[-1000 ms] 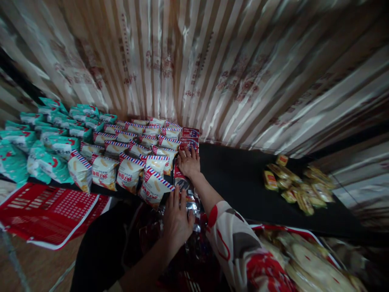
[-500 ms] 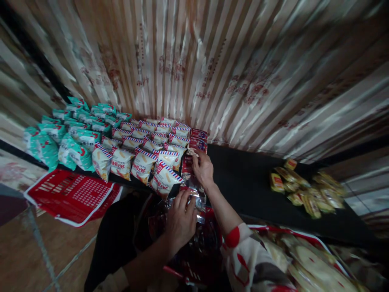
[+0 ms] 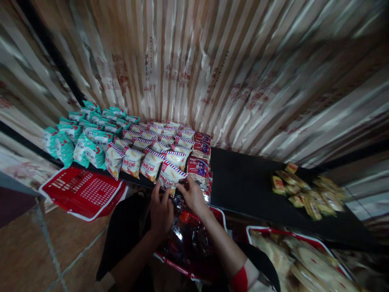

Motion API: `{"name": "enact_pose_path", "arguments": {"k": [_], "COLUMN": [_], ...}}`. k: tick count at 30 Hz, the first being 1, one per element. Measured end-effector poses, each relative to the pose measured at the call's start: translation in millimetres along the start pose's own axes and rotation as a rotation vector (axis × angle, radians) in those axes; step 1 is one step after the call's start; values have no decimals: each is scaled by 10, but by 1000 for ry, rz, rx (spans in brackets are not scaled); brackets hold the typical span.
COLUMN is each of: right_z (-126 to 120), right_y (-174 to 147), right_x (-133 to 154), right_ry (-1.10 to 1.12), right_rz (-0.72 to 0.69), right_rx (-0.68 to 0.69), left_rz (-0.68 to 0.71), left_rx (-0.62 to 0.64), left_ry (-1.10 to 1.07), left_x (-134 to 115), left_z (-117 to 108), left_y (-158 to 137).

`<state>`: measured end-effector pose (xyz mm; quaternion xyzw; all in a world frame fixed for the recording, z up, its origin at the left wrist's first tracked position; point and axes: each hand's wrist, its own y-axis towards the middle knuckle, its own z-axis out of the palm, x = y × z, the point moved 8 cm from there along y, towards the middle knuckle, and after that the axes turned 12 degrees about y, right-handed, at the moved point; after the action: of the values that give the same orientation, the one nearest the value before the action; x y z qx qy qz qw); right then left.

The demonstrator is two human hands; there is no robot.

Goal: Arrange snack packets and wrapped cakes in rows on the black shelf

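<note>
At the front edge of the black shelf, both of my hands are on a white snack bag with a striped top edge. My left hand grips its lower left side with bent fingers. On the lower right corner, the thumb and fingers of my right hand are closed. Just right of this bag stand dark red snack packets in a short column. Below my hands, a red basket with a white rim holds more shiny dark packets, partly covered by my forearms.
Rows of white snack bags and teal snack bags fill the shelf's left part. Yellow-wrapped snacks lie in a pile at right. A tilted red basket is at left; another basket holds pale packages. Behind hangs a curtain.
My right hand has left the red packets and come down-left to the front white bag. The left hand has moved left from over the basket to that bag. The view has shifted slightly.
</note>
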<state>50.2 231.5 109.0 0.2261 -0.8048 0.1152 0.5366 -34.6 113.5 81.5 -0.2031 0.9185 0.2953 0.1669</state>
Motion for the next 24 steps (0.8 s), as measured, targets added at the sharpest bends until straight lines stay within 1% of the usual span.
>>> {"name": "enact_pose_path", "arguments": {"k": [3, 5, 8, 12, 17, 19, 22, 24], "right_z": [-3, -3, 40, 83, 163, 162, 56, -95], "right_y": [128, 164, 127, 47, 151, 180, 55, -170], "right_x": [66, 73, 17, -126, -180, -148, -67, -55], "right_ry": [-3, -24, -41, -73, -200, -204, -104, 7], "right_rz": [-56, -77, -87, -77, -75, -83, -130, -144], "right_rx": [-26, -38, -40, -79, -19, -25, -115, -204], "left_rz": [34, 21, -17, 5, 31, 29, 24, 34], "left_rx": [-15, -29, -55, -65, -61, -47, -37, -45], "left_ry": [-17, -27, -14, 37, 83, 65, 19, -14], "left_x": [-21, -7, 41, 64, 76, 87, 120, 143], "left_z": [20, 29, 46, 127, 222, 220, 161, 102], "left_y": [65, 97, 126, 133, 132, 137, 113, 46]}}
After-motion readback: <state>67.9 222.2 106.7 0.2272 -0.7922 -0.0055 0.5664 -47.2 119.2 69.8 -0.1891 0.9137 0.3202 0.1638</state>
